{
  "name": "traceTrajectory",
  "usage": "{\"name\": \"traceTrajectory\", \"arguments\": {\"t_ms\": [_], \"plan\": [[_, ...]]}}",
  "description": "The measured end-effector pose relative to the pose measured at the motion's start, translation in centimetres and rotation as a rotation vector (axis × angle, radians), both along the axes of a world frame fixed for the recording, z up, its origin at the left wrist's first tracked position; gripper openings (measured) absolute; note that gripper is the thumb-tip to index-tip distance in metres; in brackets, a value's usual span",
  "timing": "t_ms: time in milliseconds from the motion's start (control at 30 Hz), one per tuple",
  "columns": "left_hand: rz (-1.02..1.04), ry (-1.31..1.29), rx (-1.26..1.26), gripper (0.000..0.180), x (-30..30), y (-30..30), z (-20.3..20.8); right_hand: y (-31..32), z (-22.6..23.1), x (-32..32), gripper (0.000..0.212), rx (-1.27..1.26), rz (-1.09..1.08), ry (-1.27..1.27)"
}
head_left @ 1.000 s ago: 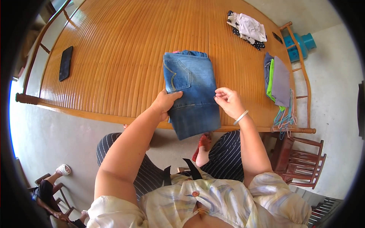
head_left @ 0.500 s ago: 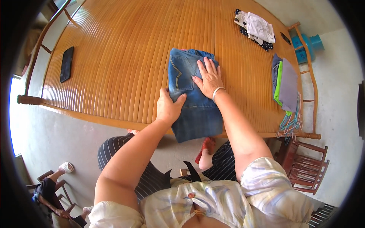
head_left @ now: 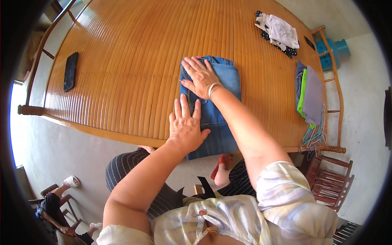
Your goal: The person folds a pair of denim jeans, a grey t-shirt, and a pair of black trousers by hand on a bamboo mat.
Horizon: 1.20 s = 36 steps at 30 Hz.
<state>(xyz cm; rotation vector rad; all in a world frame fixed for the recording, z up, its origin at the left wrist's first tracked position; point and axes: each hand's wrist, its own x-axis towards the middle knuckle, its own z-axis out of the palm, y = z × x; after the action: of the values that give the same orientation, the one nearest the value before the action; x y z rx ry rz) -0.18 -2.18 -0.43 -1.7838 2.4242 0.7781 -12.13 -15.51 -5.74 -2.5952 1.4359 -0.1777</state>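
Note:
A pair of folded blue jeans (head_left: 222, 92) lies at the near edge of the slatted wooden bed (head_left: 139, 77), its lower part hanging a little over that edge. My right hand (head_left: 200, 77) rests flat on the upper left of the jeans, fingers spread, a bracelet at its wrist. Below it, my left hand (head_left: 185, 126) lies with spread fingers along the left side of the jeans. Both palms press on the cloth and neither hand grips it. The back pocket is partly hidden under my hands.
A black phone (head_left: 70, 71) lies at the left. Folded light clothes (head_left: 279, 30) are at the far right, with a grey and green folded pile (head_left: 310, 94) and hangers (head_left: 314, 136) nearer. A wooden chair (head_left: 330, 179) stands below right; a seated person's leg (head_left: 61, 190) shows lower left.
My right hand has slid left across the top of the jeans. My left hand has let go of the left edge, moved nearer and flattened with fingers spread.

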Motion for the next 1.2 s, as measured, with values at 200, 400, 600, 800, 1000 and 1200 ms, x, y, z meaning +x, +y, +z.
{"name": "traceTrajectory", "arguments": {"t_ms": [200,400,600,800,1000,1200], "plan": [[0.037,-0.005,-0.076,0.086,0.3,0.4,0.0,-0.3,0.2,0.4,0.065,0.123,-0.027,-0.001],[-0.132,0.109,-0.152,0.074,0.0,1.9,-1.3,0.1,0.2,1.9,0.066,0.069,0.04,0.091],[-0.151,0.08,-0.129,0.072,0.0,1.4,-1.5,-0.8,0.4,1.9,0.068,0.137,-0.005,0.104],[-0.146,0.14,-0.127,0.074,0.5,1.9,-1.7,0.0,2.6,-2.1,0.065,-0.021,-0.179,0.249],[-0.191,0.183,-0.183,0.072,0.7,2.0,-2.0,0.0,1.5,-6.5,0.064,0.083,-0.337,0.226],[-0.187,0.122,-0.12,0.072,0.2,1.6,-0.9,-0.6,0.7,-9.8,0.062,0.06,-0.297,-0.044]]}}
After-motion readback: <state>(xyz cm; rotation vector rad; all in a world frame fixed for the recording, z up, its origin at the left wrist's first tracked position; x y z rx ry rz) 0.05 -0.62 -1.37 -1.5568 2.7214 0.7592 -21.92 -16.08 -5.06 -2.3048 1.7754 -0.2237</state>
